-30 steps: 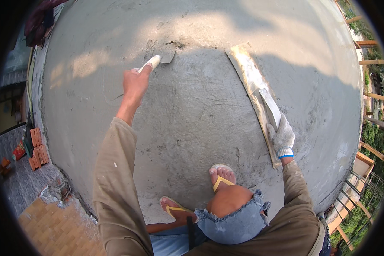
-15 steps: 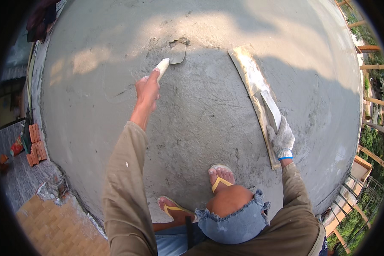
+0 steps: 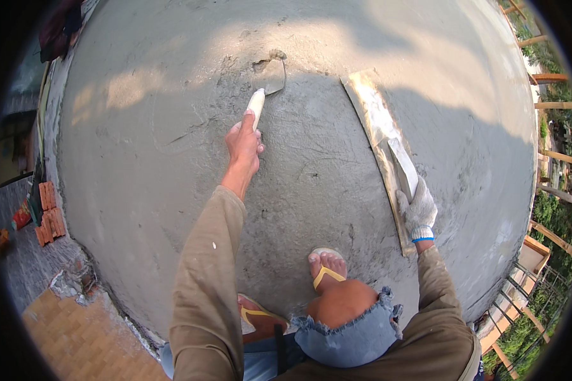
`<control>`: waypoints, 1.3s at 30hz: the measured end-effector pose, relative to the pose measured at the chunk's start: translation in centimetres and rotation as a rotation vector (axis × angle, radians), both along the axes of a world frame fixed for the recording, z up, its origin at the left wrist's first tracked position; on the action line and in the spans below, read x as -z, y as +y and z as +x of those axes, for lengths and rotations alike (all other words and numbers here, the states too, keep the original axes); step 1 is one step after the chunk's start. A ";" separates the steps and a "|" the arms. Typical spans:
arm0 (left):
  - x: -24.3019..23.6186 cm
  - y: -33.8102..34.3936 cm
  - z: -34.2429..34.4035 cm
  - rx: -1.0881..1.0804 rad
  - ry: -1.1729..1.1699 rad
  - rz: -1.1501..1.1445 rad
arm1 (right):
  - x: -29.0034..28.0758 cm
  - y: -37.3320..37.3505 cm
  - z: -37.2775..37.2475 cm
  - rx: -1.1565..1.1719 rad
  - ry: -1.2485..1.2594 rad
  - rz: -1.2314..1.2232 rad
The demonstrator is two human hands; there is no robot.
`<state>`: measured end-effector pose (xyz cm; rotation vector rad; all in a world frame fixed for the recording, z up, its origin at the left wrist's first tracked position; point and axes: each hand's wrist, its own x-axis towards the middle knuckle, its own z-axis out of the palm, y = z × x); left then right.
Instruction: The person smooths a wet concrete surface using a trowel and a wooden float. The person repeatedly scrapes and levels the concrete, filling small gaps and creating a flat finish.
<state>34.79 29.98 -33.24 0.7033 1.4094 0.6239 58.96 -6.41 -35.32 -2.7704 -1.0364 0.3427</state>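
My left hand [image 3: 244, 145], bare, is closed on the pale handle of a small trowel [image 3: 269, 77], whose blade rests on wet grey concrete [image 3: 140, 178] beside a small lump of mortar [image 3: 277, 54]. My right hand [image 3: 417, 206], in a knitted white glove, grips the pale handle of a long metal float [image 3: 375, 108], which lies along the concrete to the right. My feet in yellow-strapped sandals [image 3: 326, 267] are on the surface below, with a bent knee in torn jeans between my forearms.
Red bricks [image 3: 49, 216] are stacked beyond the slab's left edge, near tan tiling [image 3: 76, 330] and dark bundled material [image 3: 57, 32]. Along the right edge are wooden formwork [image 3: 556, 241], protruding rebar [image 3: 518, 295] and greenery.
My left hand and trowel have moved to the right, the blade now up against the lump of mortar. My right hand and float have shifted only slightly.
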 end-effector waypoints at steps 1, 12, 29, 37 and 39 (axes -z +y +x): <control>-0.5 -0.1 0.8 0.002 0.045 0.023 | 0.1 0.0 0.0 -0.003 -0.006 0.005; 2.5 0.2 3.0 -0.038 -0.062 0.036 | 0.2 0.0 0.0 0.000 0.004 -0.008; -5.9 -4.6 -14.2 0.076 -0.053 0.131 | 0.0 0.0 0.2 0.004 -0.014 -0.013; -19.5 -11.6 -35.4 -0.118 0.094 0.205 | 0.1 0.3 -0.8 -0.033 -0.003 -0.006; -21.0 -15.3 -37.8 -0.284 0.063 0.239 | 1.5 -0.7 0.1 -0.036 -0.036 -0.006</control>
